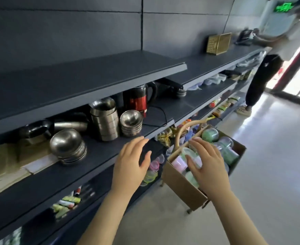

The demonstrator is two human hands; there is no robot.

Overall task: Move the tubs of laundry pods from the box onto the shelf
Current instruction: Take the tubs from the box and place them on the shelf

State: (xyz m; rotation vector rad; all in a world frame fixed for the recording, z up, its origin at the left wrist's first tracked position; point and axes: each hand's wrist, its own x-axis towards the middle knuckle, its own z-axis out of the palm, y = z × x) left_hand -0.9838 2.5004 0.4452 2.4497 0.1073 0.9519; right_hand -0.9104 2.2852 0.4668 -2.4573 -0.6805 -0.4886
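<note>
Tubs (210, 135) of smooth, stiff plastic lie heaped in the box (181, 183), and they look light but slippery. The right hand (209, 167) curls thumb and fingers round a pale green tub (188, 152), across its sides, which looks the surest hold. The left hand (128, 167) hangs open just beside that grip, over the shelf (99, 156) edge.

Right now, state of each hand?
Left hand: open, holds nothing.
Right hand: grips a tub in the box.

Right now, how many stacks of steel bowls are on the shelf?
2. The left stack sits near the shelf edge; the right stack stands beside the pots. A dark pile farther right may be more.
</note>
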